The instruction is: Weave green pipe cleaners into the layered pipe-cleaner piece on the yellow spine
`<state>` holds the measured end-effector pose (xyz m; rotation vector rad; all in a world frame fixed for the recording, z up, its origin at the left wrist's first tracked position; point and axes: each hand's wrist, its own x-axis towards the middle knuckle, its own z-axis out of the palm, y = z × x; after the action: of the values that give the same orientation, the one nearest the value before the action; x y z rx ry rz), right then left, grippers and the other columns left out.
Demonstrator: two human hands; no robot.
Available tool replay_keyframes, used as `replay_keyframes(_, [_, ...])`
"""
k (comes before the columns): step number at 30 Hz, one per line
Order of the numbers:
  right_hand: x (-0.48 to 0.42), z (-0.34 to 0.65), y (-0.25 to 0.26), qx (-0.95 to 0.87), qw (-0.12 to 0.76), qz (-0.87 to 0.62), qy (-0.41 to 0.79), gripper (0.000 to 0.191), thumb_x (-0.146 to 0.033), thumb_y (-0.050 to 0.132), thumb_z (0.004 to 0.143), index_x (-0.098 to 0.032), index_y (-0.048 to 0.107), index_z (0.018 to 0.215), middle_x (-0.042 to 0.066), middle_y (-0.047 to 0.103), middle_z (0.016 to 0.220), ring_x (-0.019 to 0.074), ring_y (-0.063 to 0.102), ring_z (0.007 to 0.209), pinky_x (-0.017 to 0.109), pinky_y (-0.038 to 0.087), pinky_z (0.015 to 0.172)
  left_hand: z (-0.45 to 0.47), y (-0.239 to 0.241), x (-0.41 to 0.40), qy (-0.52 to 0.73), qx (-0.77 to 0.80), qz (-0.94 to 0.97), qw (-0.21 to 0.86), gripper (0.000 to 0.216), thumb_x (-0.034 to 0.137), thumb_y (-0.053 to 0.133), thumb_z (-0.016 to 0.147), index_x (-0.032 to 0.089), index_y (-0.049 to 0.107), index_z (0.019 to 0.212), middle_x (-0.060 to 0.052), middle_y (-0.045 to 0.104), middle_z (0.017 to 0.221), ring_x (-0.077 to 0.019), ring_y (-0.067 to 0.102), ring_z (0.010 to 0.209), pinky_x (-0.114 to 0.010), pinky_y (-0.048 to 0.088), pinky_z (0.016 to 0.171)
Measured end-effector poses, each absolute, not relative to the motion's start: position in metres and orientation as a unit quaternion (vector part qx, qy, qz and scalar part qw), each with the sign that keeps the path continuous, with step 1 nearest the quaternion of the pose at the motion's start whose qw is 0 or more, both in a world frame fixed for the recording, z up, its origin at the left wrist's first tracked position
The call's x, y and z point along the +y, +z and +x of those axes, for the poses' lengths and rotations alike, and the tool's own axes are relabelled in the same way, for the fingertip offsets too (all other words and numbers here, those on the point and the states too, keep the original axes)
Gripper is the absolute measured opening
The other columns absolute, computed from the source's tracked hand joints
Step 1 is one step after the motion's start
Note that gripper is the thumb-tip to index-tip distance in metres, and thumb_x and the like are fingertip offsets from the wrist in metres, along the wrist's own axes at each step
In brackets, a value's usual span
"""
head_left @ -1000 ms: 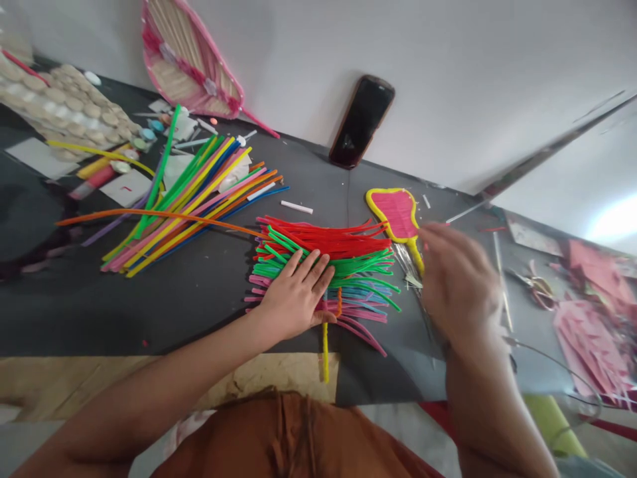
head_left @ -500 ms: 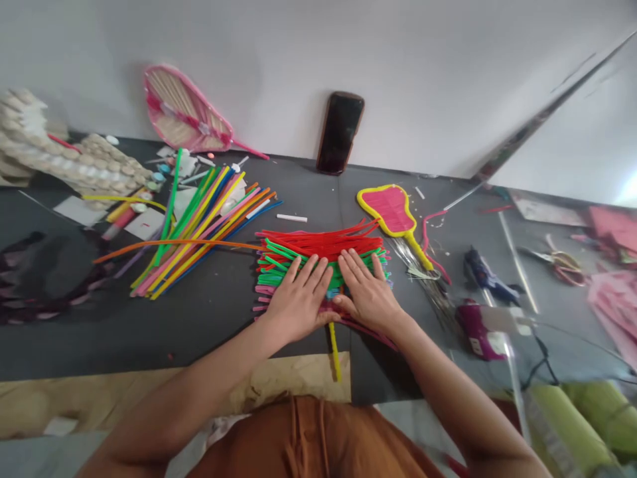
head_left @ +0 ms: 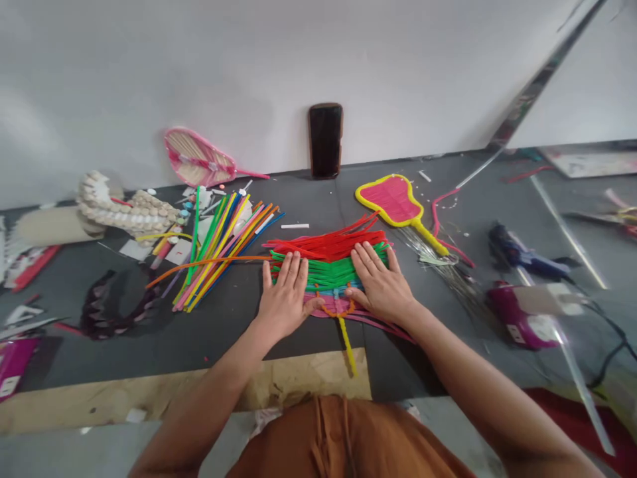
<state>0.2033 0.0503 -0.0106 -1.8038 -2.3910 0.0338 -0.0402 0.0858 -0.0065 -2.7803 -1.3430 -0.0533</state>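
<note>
A mat of pipe cleaners (head_left: 332, 272), in bands of red, green, blue and pink, lies flat on the dark table. My left hand (head_left: 284, 291) presses on its left side with the fingers stretched out. On the right side my right hand (head_left: 379, 279) rests flat, its fingers also extended. Between the hands, an orange pipe cleaner piece (head_left: 348, 309) curves over the pink band. A yellow stem (head_left: 348, 345) sticks out toward me from the near edge. A long orange pipe cleaner (head_left: 213, 259) runs left from the mat.
Loose coloured pipe cleaners (head_left: 223, 249) lie at the left, near a dark braided band (head_left: 117, 325). A phone (head_left: 325, 141) leans on the wall beside a pink leaf-shaped fan (head_left: 199, 159). Rightward are a yellow-edged pink fan (head_left: 393, 199), thin wires (head_left: 450, 285) and a glue gun (head_left: 522, 252).
My hands have spread apart toward the mat's two sides, still flat on it. More of the green, blue and pink bands and the orange piece now shows. The camera view has shifted.
</note>
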Motion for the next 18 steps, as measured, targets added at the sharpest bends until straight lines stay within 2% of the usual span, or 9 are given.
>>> replay_keyframes(7, [0.051,0.204,-0.013,-0.791,0.100,-0.603,0.020,0.068,-0.053,0.037,0.097,-0.008,0.036,0.148,0.016,0.032,0.156,0.0290,0.026,0.146,0.060,0.013,0.117,-0.056,0.001,0.086,-0.010,-0.471,-0.880,0.054,0.070,0.053,0.028,0.099,0.006,0.026,0.151,-0.025,0.027,0.156,-0.0354,0.026,0.146,-0.073,0.006,0.111])
replay_keyframes(10, [0.050,0.203,-0.013,-0.787,0.109,-0.607,0.020,0.066,-0.052,0.037,0.097,-0.009,0.038,0.147,0.016,0.033,0.156,0.0290,0.027,0.146,0.060,0.012,0.117,-0.054,0.016,0.079,-0.049,-0.461,-0.882,0.085,0.058,0.045,0.038,0.099,0.013,0.038,0.147,-0.023,0.033,0.154,-0.0350,0.029,0.145,-0.073,0.004,0.111])
replay_keyframes(12, [0.051,0.202,-0.012,-0.785,0.116,-0.608,0.018,0.065,-0.052,0.038,0.097,-0.009,0.039,0.147,0.016,0.034,0.155,0.0292,0.027,0.146,0.060,0.012,0.117,-0.047,0.026,0.073,-0.092,-0.447,-0.883,0.108,0.043,0.039,0.046,0.097,0.021,0.055,0.134,-0.018,0.046,0.148,-0.0344,0.034,0.142,-0.071,0.001,0.113])
replay_keyframes(14, [0.051,0.201,-0.011,-0.786,0.121,-0.606,0.019,0.063,-0.050,0.039,0.097,-0.009,0.040,0.146,0.016,0.036,0.154,0.0297,0.028,0.145,0.061,0.013,0.116,-0.037,0.033,0.068,-0.129,-0.425,-0.887,0.126,0.026,0.035,0.054,0.094,0.027,0.067,0.114,-0.011,0.061,0.135,-0.0328,0.042,0.138,-0.068,-0.002,0.114])
replay_keyframes(16, [0.052,0.202,-0.009,-0.786,0.131,-0.604,0.019,0.058,-0.046,0.038,0.099,-0.010,0.042,0.144,0.016,0.038,0.153,0.0299,0.029,0.145,0.061,0.014,0.116,-0.027,0.038,0.066,-0.147,-0.404,-0.892,0.139,0.015,0.032,0.057,0.092,0.029,0.071,0.097,-0.005,0.069,0.121,-0.0313,0.048,0.133,-0.067,-0.007,0.114])
replay_keyframes(18, [0.052,0.203,-0.005,-0.787,0.151,-0.599,0.014,0.052,-0.040,0.037,0.100,-0.011,0.047,0.142,0.015,0.043,0.151,0.0294,0.031,0.144,0.061,0.014,0.116,-0.019,0.040,0.067,-0.143,-0.398,-0.895,0.144,0.015,0.029,0.058,0.092,0.029,0.072,0.087,-0.002,0.071,0.117,-0.0309,0.049,0.131,-0.068,-0.011,0.112])
